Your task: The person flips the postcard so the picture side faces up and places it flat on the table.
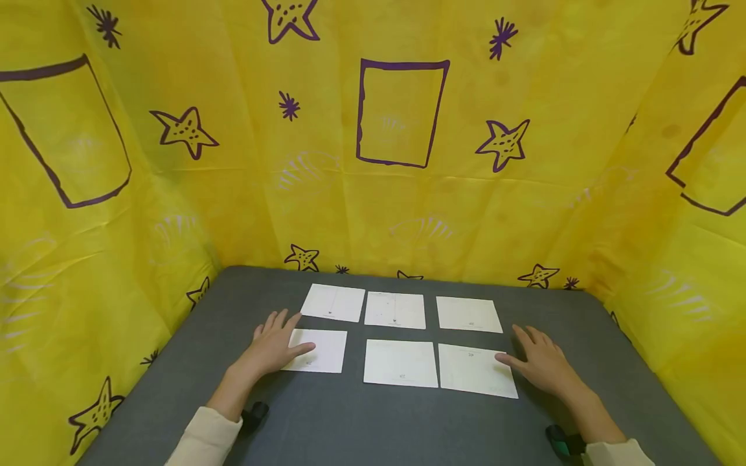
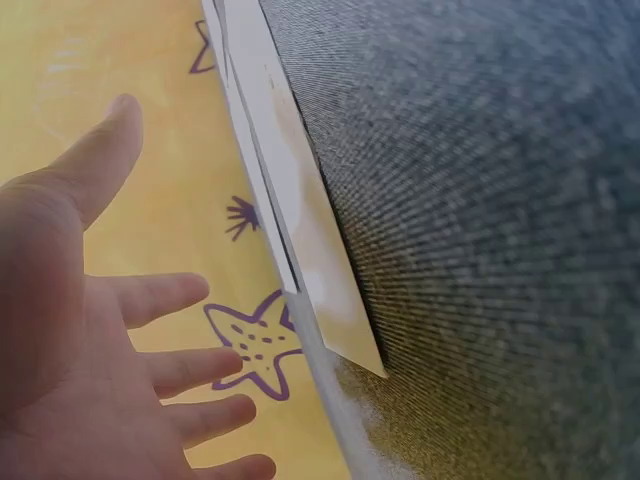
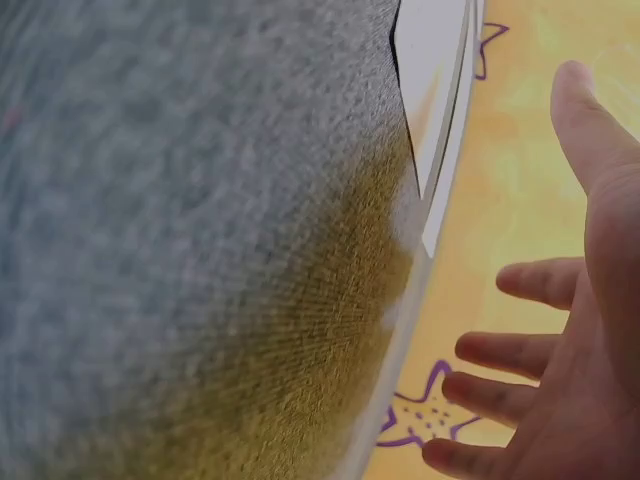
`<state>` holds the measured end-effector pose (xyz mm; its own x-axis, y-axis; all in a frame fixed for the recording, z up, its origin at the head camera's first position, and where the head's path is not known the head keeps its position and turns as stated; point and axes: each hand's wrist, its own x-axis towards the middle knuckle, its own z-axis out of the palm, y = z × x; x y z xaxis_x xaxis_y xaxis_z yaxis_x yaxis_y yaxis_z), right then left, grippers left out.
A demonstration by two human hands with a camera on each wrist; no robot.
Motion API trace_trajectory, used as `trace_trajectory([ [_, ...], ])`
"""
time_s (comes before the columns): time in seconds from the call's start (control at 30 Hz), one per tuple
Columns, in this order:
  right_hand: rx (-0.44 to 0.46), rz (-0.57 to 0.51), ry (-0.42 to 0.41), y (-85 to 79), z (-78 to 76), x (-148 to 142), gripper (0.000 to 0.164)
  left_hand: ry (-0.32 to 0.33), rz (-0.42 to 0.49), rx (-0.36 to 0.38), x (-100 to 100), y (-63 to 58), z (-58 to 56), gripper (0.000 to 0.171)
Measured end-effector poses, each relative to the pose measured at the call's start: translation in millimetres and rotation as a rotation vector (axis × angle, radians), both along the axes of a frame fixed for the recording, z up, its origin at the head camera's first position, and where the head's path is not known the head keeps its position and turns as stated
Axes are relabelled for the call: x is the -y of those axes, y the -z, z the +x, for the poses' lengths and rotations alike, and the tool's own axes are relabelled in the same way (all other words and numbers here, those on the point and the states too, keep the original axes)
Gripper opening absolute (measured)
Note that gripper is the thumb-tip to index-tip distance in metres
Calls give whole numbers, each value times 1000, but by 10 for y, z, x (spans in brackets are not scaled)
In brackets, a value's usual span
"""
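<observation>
Two rows of white paper sheets lie flat on a dark grey table (image 1: 326, 414). My left hand (image 1: 271, 346) is spread over the left side of the front-left sheet (image 1: 326, 353), its thumb overlapping the paper in the head view. On the other side my right hand (image 1: 542, 359) has its fingers extended, and its thumb tip overlaps the right edge of the front-right sheet (image 1: 474, 372). Between them lies the front-middle sheet (image 1: 399, 362). The back row holds a left sheet (image 1: 333, 302) and a middle sheet (image 1: 395, 310), each with a thin line, and a right sheet (image 1: 469, 315). Neither hand holds anything.
Yellow cloth (image 1: 326, 213) with purple starfish and outlined shapes rises behind the table and along both sides. A dark band (image 1: 254, 415) is on the left wrist, and another dark band (image 1: 565, 441) on the right. Light sleeves (image 1: 206, 437) cover the forearms.
</observation>
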<state>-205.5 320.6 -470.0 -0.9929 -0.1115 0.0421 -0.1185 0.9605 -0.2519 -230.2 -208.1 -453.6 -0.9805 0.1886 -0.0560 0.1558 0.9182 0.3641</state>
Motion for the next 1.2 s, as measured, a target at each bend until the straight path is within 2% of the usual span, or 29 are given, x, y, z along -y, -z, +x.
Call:
trace_trajectory([
  [0.7,-42,-81,-85,-39,-112,253,86,15,58,1,-35,-25,-9,84],
  [1.2,-6,-164,-120,-54,-277,585,86,17,68,8,-73,26,-119,84],
])
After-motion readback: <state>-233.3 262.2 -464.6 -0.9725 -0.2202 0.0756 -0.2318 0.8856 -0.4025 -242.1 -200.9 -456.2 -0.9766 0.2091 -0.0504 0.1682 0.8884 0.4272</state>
